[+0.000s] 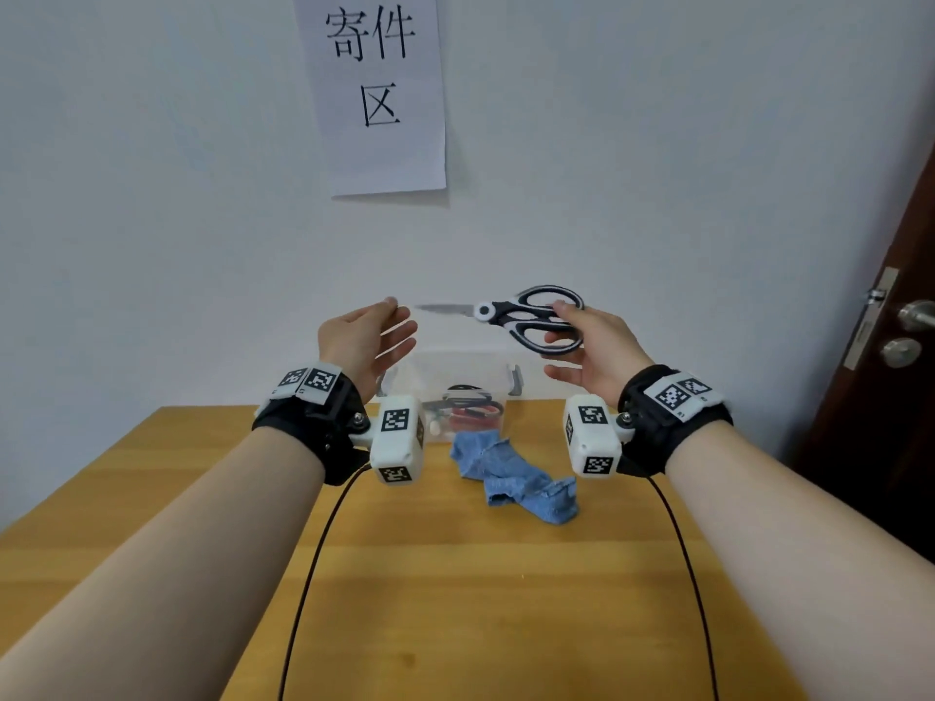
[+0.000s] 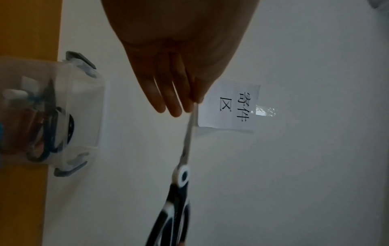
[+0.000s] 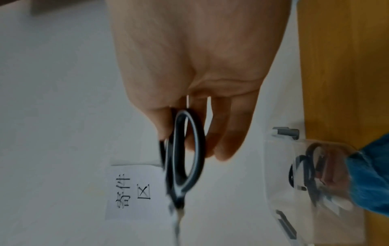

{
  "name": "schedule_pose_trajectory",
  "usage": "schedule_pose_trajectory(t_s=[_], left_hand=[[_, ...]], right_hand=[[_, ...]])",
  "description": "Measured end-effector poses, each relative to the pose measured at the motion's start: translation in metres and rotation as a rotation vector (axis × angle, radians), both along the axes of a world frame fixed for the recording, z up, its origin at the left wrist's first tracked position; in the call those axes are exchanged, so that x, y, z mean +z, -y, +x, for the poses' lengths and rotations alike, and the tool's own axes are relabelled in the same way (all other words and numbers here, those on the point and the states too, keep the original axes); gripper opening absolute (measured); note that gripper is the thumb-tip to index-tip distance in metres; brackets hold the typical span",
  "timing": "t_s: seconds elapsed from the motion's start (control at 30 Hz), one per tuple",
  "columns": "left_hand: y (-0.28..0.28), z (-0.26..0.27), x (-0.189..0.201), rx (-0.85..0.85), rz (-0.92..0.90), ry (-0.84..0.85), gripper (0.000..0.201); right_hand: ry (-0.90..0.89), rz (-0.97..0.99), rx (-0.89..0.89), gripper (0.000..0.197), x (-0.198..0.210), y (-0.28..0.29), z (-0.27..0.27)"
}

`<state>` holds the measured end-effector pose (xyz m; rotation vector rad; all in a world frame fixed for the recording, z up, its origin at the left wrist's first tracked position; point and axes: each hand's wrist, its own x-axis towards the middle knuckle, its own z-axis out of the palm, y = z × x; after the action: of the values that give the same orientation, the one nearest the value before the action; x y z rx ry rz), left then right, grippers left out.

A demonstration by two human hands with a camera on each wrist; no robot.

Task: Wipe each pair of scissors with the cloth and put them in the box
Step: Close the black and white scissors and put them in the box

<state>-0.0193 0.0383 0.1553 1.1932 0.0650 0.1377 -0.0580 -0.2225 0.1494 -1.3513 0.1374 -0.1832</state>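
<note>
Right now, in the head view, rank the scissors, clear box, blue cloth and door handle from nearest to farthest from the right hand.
1. Scissors: held in the right hand.
2. Clear box: just below-left.
3. Blue cloth: lower, on the table.
4. Door handle: far right.

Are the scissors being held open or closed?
Closed: the scissors show one narrow blade line and handle loops lying close together, held by the right hand.

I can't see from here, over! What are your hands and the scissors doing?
Right hand grips black-and-white scissors by the handles. Left hand open by the blade tip. Cloth on table, box beneath. Nothing blocking.
</note>
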Motion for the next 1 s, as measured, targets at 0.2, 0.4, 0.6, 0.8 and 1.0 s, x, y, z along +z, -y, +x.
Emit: schedule_pose_trajectory(t_s=[0.2, 0.4, 0.6, 0.8, 1.0], left_hand=[[-0.02, 0.038, -0.046, 0.008, 0.026, -0.2, 0.024], [-0.033, 0.08, -0.078, 0.077, 0.123, -0.314, 0.026], [-0.031, 0.12, -0.094, 0.086, 0.146, -0.339, 0.029], [-0.009, 0.129, -0.12, -0.046, 0.204, -0.405, 0.018], [0.028, 0.111, -0.15, -0.251, 0.375, -0.51, 0.013]], right_hand=[[-0.187, 0.045, -0.228, 0.022, -0.046, 0.014, 0.042], [-0.203, 0.157, -0.164, 0.025, -0.052, -0.012, 0.109], [-0.339, -0.258, -0.163, 0.029, -0.08, -0.033, 0.171], [-0.395, -0.429, -0.074, 0.012, -0.116, -0.014, 0.164], [-0.47, -0.61, 0.097, 0.023, -0.138, 0.012, 0.133]])
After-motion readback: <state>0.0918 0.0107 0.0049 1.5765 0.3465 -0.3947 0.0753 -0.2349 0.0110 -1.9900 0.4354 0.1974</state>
